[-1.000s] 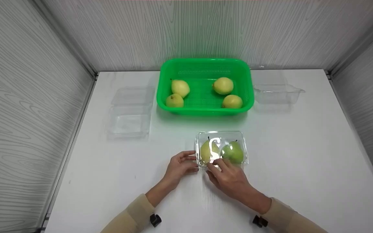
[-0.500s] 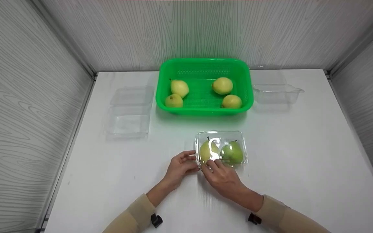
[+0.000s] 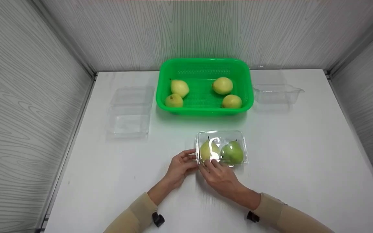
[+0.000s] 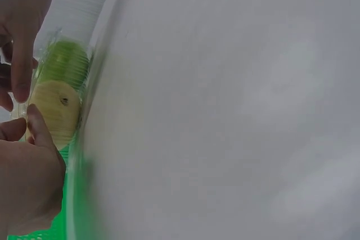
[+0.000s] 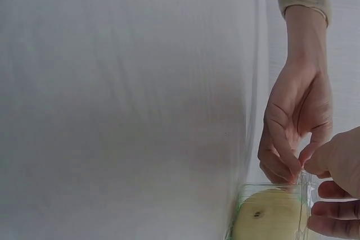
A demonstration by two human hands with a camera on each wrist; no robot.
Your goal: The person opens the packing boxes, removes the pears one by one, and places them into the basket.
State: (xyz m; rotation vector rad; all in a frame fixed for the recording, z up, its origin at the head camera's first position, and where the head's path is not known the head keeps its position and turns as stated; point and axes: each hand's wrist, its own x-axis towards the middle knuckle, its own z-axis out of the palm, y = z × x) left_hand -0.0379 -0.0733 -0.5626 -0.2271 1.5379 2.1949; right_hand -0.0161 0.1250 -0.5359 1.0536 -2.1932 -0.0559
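Note:
A closed clear plastic clamshell box (image 3: 225,135) lies on the table in the head view, with a yellow pear (image 3: 206,149) and a green pear (image 3: 234,154) side by side inside. At its near left corner my left hand (image 3: 179,169) pinches the rim between thumb and finger; the right wrist view shows this left hand (image 5: 298,111) from the side. My right hand (image 3: 222,180) reaches over the front edge, its thumb and fingers gripping the rim close to the same corner. In the left wrist view the left hand (image 4: 31,178) sits beside the yellow pear (image 4: 59,116).
Behind the box stands a green basket (image 3: 206,111) holding several yellow pears (image 3: 222,86). An open clear clamshell (image 3: 129,124) lies at the back left, another one (image 3: 278,94) at the back right. Wood-grain panels (image 3: 206,32) surround the white table (image 3: 303,161).
My right hand has slid left along the front rim of the clamshell box to the near left corner, beside the left hand. The left hand and the box have barely moved.

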